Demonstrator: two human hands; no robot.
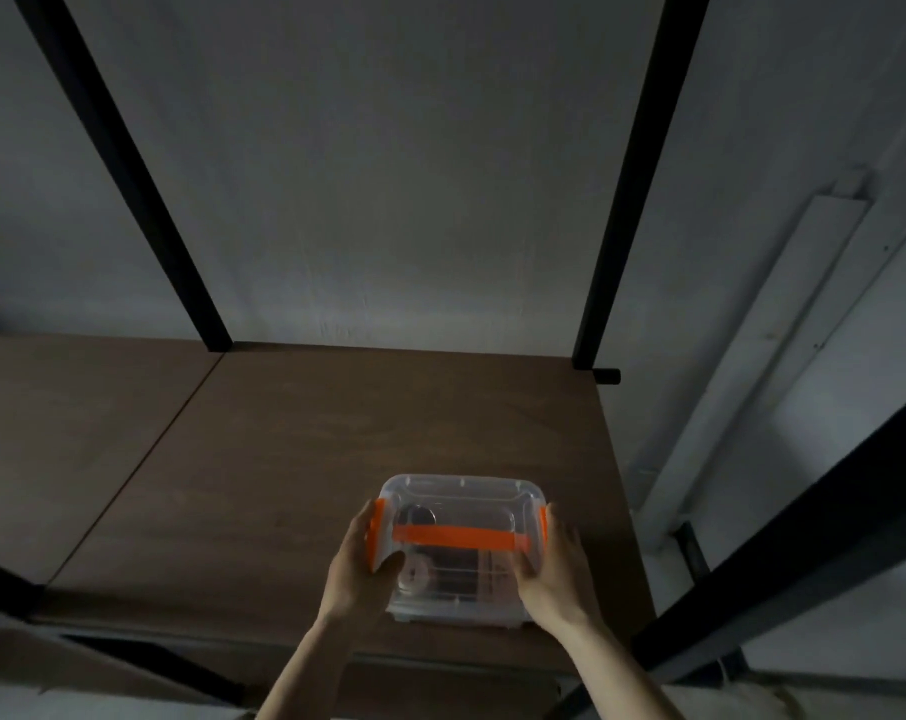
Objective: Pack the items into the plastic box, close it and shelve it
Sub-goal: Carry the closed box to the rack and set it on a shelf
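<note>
A clear plastic box (458,504) with an orange handle and orange side clips rests on the brown wooden shelf (336,439), near its front right. Its lid is on. Dim shapes of packed items show through the lid, among them a round piece. My left hand (356,561) grips the box's left end over the orange clip. On the right end, my right hand (553,563) holds the box with fingers along the clip.
Black metal uprights (622,200) rise at the back of the shelf against a grey wall. A second shelf board lies to the left. A black diagonal frame bar (804,553) crosses at the right, beside a white cable duct on the wall.
</note>
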